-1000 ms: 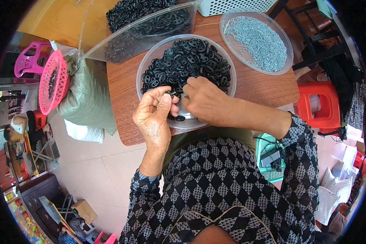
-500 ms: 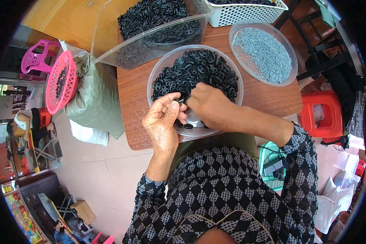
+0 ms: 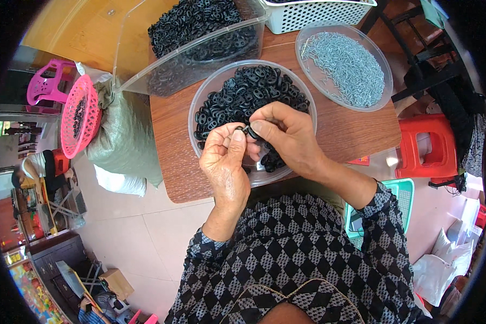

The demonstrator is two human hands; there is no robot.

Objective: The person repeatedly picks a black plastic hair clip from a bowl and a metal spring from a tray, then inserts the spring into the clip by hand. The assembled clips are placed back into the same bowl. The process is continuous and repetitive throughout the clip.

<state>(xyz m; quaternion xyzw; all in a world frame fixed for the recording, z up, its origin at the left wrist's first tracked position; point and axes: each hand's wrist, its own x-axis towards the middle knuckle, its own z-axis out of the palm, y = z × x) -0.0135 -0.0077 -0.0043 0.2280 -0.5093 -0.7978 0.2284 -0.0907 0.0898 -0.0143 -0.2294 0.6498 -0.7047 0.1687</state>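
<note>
Both hands meet above the near rim of a round clear plastic bowl heaped with small black ring-shaped plastic parts. The left hand is curled, its thumb and forefinger pinched onto a single small black ring part, and the right hand closes on the same piece from the other side, fingertips touching it, so the part is held between the two hands just over the bowl's near portion. The bowl sits on a brown wood-grain table, close to its near edge. Behind it, toward the left, lies a large clear rectangular plastic tub, tilted and also filled with black ring parts. To the right of the bowl, well apart from the hands, stands a second round clear plastic bowl holding small grey metal pins. A white perforated plastic basket stands at the table's far edge. Left of the table, on the floor, a grey-green woven sack stands with a pink plastic sieve leaning on it, and a red plastic stool stands to the right.
</note>
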